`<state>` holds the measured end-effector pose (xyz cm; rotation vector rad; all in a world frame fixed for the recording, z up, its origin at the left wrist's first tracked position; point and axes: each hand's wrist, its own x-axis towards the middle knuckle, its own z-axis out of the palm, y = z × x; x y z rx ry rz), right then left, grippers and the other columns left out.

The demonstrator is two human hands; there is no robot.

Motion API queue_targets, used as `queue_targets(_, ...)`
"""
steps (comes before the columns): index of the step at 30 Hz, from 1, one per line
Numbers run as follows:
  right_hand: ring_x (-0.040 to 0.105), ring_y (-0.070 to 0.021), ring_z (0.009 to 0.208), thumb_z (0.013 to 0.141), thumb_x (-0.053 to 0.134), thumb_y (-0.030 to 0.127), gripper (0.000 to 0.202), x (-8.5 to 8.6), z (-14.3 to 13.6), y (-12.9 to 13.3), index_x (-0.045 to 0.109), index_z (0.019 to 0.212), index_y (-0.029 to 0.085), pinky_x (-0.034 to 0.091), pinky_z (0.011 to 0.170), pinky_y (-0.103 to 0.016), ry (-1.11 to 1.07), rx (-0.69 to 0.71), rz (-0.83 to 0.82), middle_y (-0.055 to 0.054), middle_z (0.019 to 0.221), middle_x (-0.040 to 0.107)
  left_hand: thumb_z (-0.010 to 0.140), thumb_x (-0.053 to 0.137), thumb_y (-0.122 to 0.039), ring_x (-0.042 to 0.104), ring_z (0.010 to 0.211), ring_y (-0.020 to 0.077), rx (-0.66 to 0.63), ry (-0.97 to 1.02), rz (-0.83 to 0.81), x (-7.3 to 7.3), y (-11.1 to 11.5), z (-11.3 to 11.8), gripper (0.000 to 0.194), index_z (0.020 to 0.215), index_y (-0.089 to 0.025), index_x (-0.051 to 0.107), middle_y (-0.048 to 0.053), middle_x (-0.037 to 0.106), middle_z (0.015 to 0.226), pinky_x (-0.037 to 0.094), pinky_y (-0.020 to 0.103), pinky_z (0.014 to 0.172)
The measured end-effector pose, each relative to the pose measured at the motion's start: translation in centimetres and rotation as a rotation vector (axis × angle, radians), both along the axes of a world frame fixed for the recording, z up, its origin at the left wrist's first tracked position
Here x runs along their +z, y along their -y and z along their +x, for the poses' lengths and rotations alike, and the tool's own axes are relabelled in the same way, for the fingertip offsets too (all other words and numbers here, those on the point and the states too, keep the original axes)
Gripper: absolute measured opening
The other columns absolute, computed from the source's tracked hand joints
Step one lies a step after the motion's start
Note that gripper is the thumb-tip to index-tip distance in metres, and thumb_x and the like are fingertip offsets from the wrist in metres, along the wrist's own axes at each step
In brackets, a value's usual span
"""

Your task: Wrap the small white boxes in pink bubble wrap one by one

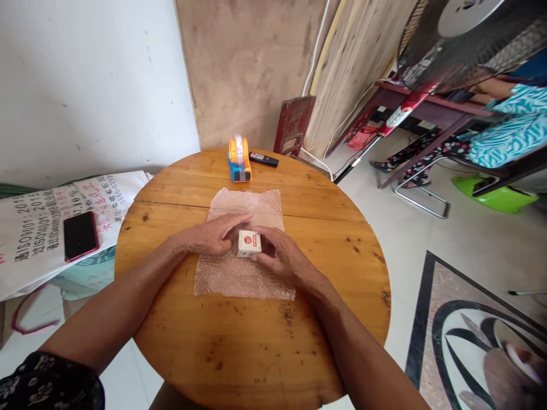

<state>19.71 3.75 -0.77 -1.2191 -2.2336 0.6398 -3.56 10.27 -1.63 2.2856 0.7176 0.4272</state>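
A small white box (249, 243) with a red print on its top stands on a sheet of bubble wrap (245, 279), which lies flat on a round wooden table (256, 353). From the right, my right hand (280, 253) grips the box between thumb and fingers. My left hand (213, 233) is just left of the box, its thumb and fingers apart, holding nothing and resting over the wrap.
An orange and blue tape dispenser (239, 159) and a black remote (264, 159) stand at the table's far edge. A phone (81, 236) lies on white sacking at left. Behind are a red chair (294, 122), a fan (465, 40) and a seated person at right.
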Motion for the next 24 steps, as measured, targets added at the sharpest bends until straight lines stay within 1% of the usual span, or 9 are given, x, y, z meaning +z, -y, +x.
queue_targets(3, 0.059, -0.0255, 0.111, 0.081, 0.067, 0.024, 0.055, 0.0, -0.1, 0.0, 0.051, 0.133, 0.024, 0.044, 0.095, -0.041, 0.013, -0.008, 0.006, -0.009, 0.126, 0.064, 0.077, 0.052, -0.013, 0.041, 0.138, 0.0274, 0.009, -0.015, -0.006, 0.1, 0.1, 0.0, 0.076, 0.149, -0.017, 0.027, 0.013, 0.039, 0.152, 0.038, 0.045, 0.113)
queue_targets(7, 0.059, -0.0259, 0.112, 0.081, 0.066, 0.024, 0.057, -0.3, -0.1, -0.1, 0.048, 0.135, 0.023, 0.045, 0.094, -0.042, 0.026, -0.005, 0.026, -0.010, 0.128, 0.063, 0.077, 0.052, -0.012, 0.040, 0.138, 0.0281, 0.005, -0.014, 0.006, 0.0, 0.1, 0.0, 0.076, 0.149, -0.016, 0.027, 0.014, 0.039, 0.152, 0.036, 0.046, 0.113)
queue_targets(11, 0.060, -0.0265, 0.109, 0.081, 0.065, 0.025, 0.055, -0.5, -0.2, 0.0, 0.050, 0.133, 0.020, 0.046, 0.092, -0.042, 0.042, -0.031, 0.046, -0.012, 0.125, 0.064, 0.076, 0.051, -0.011, 0.042, 0.137, 0.0268, -0.019, 0.010, 0.014, -0.1, -0.1, 0.0, 0.077, 0.149, -0.017, 0.027, 0.014, 0.040, 0.151, 0.036, 0.045, 0.113)
queue_targets(14, 0.060, -0.0262, 0.109, 0.079, 0.065, 0.022, 0.055, -0.4, -0.4, 0.0, 0.050, 0.132, 0.019, 0.046, 0.092, -0.042, 0.038, -0.034, 0.041, -0.012, 0.123, 0.065, 0.075, 0.051, -0.010, 0.042, 0.137, 0.0269, -0.023, 0.019, 0.021, -0.1, -0.1, 0.0, 0.078, 0.149, -0.018, 0.028, 0.014, 0.042, 0.150, 0.035, 0.047, 0.114)
queue_targets(17, 0.060, -0.0269, 0.110, 0.079, 0.064, 0.023, 0.055, -0.2, -0.4, 0.0, 0.050, 0.132, 0.020, 0.045, 0.094, -0.042, 0.037, -0.022, 0.037, -0.012, 0.124, 0.064, 0.074, 0.052, -0.011, 0.043, 0.137, 0.0271, -0.015, 0.038, -0.003, -0.2, 0.0, 0.0, 0.078, 0.148, -0.018, 0.030, 0.014, 0.043, 0.150, 0.036, 0.047, 0.112)
queue_targets(20, 0.058, -0.0287, 0.114, 0.079, 0.065, 0.026, 0.059, -0.1, -0.3, 0.0, 0.047, 0.135, 0.021, 0.044, 0.096, -0.045, 0.009, 0.006, 0.023, -0.013, 0.130, 0.061, 0.074, 0.053, -0.012, 0.043, 0.137, 0.0259, -0.022, 0.078, -0.046, -0.4, 0.1, 0.0, 0.079, 0.149, -0.020, 0.029, 0.012, 0.044, 0.149, 0.038, 0.045, 0.111)
queue_targets(22, 0.057, -0.0290, 0.117, 0.078, 0.066, 0.026, 0.063, 0.0, -0.2, 0.0, 0.046, 0.137, 0.022, 0.044, 0.097, -0.046, -0.041, 0.018, -0.012, -0.013, 0.133, 0.059, 0.075, 0.052, -0.014, 0.043, 0.136, 0.0251, -0.005, 0.097, -0.078, 0.1, 0.1, 0.1, 0.077, 0.148, -0.021, 0.029, 0.010, 0.044, 0.150, 0.039, 0.043, 0.110)
queue_targets(24, 0.057, -0.0280, 0.117, 0.077, 0.065, 0.024, 0.063, 0.0, 0.0, 0.1, 0.045, 0.137, 0.021, 0.045, 0.098, -0.045, -0.101, 0.016, -0.067, -0.013, 0.134, 0.058, 0.077, 0.052, -0.017, 0.045, 0.135, 0.0253, 0.062, 0.088, -0.096, 1.2, 0.2, -0.1, 0.073, 0.147, -0.019, 0.031, 0.010, 0.041, 0.152, 0.042, 0.040, 0.106)
